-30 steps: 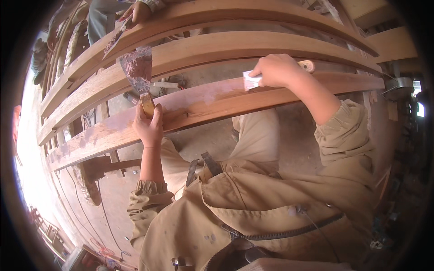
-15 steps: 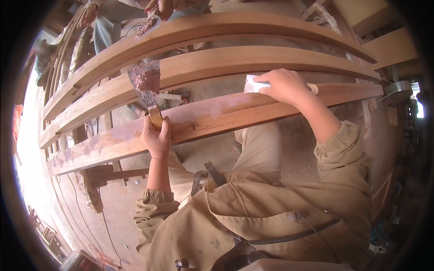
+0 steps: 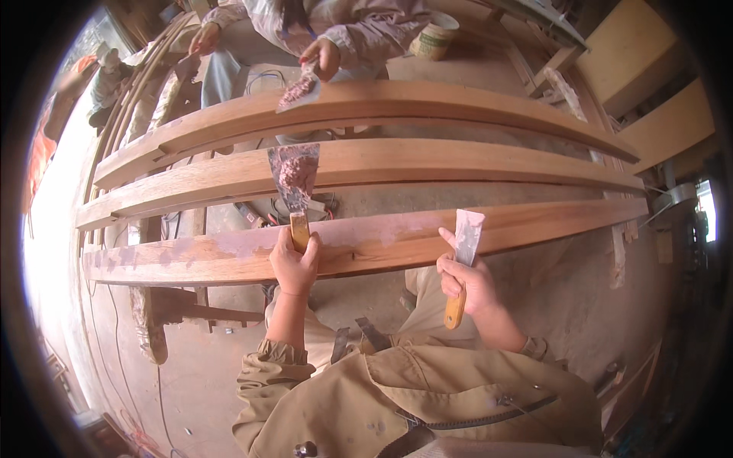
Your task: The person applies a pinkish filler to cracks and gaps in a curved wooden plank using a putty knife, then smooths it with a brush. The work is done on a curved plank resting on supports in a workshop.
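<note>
My left hand (image 3: 293, 263) grips the wooden handle of a wide putty knife (image 3: 298, 229), held upright over the nearest beam. A lump of pinkish putty (image 3: 296, 172) sits on its blade. My right hand (image 3: 467, 284) is closed round the handle of a narrower putty knife (image 3: 468, 243), blade up, with pink putty on its tip. That blade is in front of the near edge of the nearest wooden beam (image 3: 550, 223). Pink filler (image 3: 252, 239) is smeared along the left and middle of this beam's top.
Two more beams lie parallel beyond, the middle beam (image 3: 427, 162) and the far beam (image 3: 458, 103). Across them a person's hand (image 3: 327, 59) holds another putty-laden knife (image 3: 300, 90). A bucket (image 3: 435, 36) stands behind. Cables and a trestle (image 3: 156, 320) are below the beams.
My right hand has come off the beam, moving down and left, and its knife has turned blade up. My view has tilted up, showing more of the person opposite.
</note>
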